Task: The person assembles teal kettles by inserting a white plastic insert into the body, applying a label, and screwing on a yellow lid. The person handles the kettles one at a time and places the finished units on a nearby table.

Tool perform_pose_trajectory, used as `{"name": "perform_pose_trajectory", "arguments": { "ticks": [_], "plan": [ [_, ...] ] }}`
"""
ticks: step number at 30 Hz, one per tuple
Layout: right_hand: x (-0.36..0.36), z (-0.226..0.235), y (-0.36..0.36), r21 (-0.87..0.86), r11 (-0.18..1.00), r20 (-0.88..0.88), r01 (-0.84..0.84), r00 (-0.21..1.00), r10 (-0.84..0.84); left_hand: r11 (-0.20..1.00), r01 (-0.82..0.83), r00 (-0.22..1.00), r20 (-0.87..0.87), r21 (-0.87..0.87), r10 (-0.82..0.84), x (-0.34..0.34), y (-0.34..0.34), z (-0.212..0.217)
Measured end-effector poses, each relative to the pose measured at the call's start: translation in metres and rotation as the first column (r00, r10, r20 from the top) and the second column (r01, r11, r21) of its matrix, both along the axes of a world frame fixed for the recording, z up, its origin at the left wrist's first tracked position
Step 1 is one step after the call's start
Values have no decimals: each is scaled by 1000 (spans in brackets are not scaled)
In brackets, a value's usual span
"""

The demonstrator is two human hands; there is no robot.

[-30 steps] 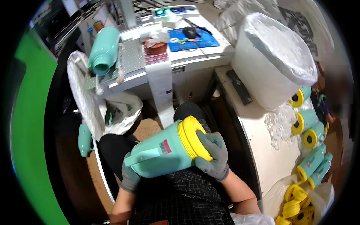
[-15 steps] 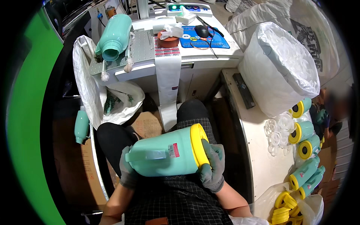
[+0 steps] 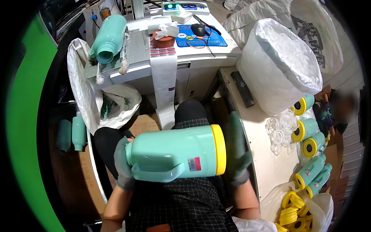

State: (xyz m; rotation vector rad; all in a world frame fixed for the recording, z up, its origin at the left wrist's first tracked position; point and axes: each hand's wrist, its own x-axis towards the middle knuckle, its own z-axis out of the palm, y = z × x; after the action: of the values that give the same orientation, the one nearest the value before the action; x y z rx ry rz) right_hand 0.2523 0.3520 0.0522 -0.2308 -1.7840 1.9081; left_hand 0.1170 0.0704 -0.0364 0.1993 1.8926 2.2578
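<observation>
A mint-green plastic jug casing (image 3: 170,145) lies sideways over my lap, its handle on the side nearest me. A yellow ring (image 3: 219,150) caps its right end, and a small white-and-red label (image 3: 194,164) sits close to that end. My left hand (image 3: 123,164), in a grey glove, is closed around the narrow neck end. Just right of the yellow ring, apart from it, is my gloved right hand (image 3: 237,160). It is blurred by motion, with fingers stretched out and nothing visible in it.
Ahead, a white workbench carries another green casing (image 3: 109,38), brown tape roll (image 3: 164,41) and mouse (image 3: 198,29). The right-hand table holds a white sack (image 3: 266,73), clear rings (image 3: 280,133), several yellow-ended casings (image 3: 310,170) and yellow rings (image 3: 288,215). Another person (image 3: 328,112) is beyond.
The casing has rolled, bringing its handle toward me, and lies more level. My right hand has let go of the yellow ring and moved right. My left hand still holds the neck end.
</observation>
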Motion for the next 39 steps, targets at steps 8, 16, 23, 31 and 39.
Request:
{"name": "perform_pose_trajectory", "arguments": {
  "ticks": [8, 16, 23, 31, 39],
  "plan": [
    [21, -59, 7, -334, 943, -87, -7, 996, -24, 994, 76, 973, -212, -79, -91, 41, 1, 32],
    [108, -67, -21, -83, 936, 356, 342, 887, -293, 957, 90, 944, -282, -277, -170, 59, 17, 33],
    [162, -131, 53, -464, 720, 177, 516, 850, -495, 868, 487, 730, -499, -99, -467, 63, 81, 68],
    [193, -50, 232, -803, 553, -259, 221, 707, -658, 839, 503, 781, -306, -208, -544, 47, 61, 30],
    [24, -26, 158, -442, 896, -175, 28, 978, -117, 876, 237, 913, -211, -420, -348, 30, 27, 4]
  ]
}}
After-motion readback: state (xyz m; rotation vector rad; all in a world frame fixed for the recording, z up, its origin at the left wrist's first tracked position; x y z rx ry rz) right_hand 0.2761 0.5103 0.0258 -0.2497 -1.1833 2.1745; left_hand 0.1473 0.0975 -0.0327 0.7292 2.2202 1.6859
